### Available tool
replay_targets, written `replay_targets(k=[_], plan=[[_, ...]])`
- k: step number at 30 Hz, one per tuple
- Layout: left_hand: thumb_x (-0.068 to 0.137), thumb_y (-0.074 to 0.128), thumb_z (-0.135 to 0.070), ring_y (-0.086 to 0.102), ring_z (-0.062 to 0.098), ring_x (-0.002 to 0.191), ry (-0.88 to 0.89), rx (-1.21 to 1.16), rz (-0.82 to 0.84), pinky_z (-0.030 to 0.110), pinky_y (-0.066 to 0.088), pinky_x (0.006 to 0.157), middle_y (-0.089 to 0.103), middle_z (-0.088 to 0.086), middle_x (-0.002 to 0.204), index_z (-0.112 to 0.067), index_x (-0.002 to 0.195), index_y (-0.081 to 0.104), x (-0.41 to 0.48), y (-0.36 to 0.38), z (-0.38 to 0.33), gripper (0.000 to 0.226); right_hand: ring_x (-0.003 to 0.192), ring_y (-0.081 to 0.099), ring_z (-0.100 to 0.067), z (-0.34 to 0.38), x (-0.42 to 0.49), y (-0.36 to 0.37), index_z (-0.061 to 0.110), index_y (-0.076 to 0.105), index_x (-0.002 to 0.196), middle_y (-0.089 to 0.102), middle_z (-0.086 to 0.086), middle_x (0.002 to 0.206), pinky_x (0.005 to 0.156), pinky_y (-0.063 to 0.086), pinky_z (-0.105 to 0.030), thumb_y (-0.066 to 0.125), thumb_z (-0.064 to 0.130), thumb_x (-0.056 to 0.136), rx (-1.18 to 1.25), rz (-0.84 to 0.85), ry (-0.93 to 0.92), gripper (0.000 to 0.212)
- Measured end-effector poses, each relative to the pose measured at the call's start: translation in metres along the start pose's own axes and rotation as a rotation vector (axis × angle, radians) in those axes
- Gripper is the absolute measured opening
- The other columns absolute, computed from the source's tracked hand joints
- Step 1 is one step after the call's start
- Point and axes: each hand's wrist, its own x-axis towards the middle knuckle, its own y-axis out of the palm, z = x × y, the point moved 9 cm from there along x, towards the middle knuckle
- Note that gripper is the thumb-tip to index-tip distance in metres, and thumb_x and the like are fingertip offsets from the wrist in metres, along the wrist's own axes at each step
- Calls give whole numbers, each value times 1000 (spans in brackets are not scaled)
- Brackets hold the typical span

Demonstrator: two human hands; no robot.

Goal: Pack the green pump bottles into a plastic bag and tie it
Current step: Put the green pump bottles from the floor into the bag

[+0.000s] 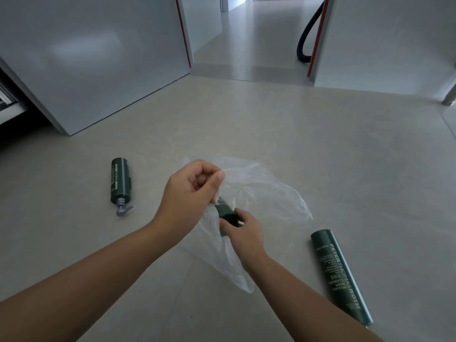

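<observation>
The bottle on the left is dark green with white lettering down its side and a grey pump. The bottle on the near right is the same dark green, also with white lettering. A third dark green bottle shows through the clear, colourless plastic bag. The floor is pale beige tile. The far cabinets are light grey with red edge strips. A black hose curves at the far right.
</observation>
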Motion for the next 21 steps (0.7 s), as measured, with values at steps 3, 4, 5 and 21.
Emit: replay_targets(k=[3,4,5,21], plan=[[86,57,-9,46,6,44,-6,25,-13,15,42,47,52,-5,46,-14,72,60,1,-2,4,15,107,58,-13,0,-3,3,11,47,129,59,-2,124,84,46,-20,59,7,83,0,79,-35,48],[87,57,-9,46,6,44,-8,27,-13,15,42,47,52,-5,46,-15,72,59,2,-2,5,16,106,59,-12,-1,-4,2,10,48,128,60,-3,123,86,46,-20,58,6,83,-10,97,-47,46],[87,57,-10,46,7,45,-13,26,-12,15,42,47,52,-5,46,-15,72,59,2,-2,6,16,104,60,-12,-3,-5,1,9,50,126,62,-4,120,86,47,-19,58,6,83,-8,108,-53,44],[87,56,-11,45,7,44,-12,-17,-7,17,42,46,52,-5,45,-14,73,58,6,-2,10,14,78,62,-12,-21,-20,-41,12,65,97,68,-4,85,67,48,-21,69,31,78,154,-158,17,27]])
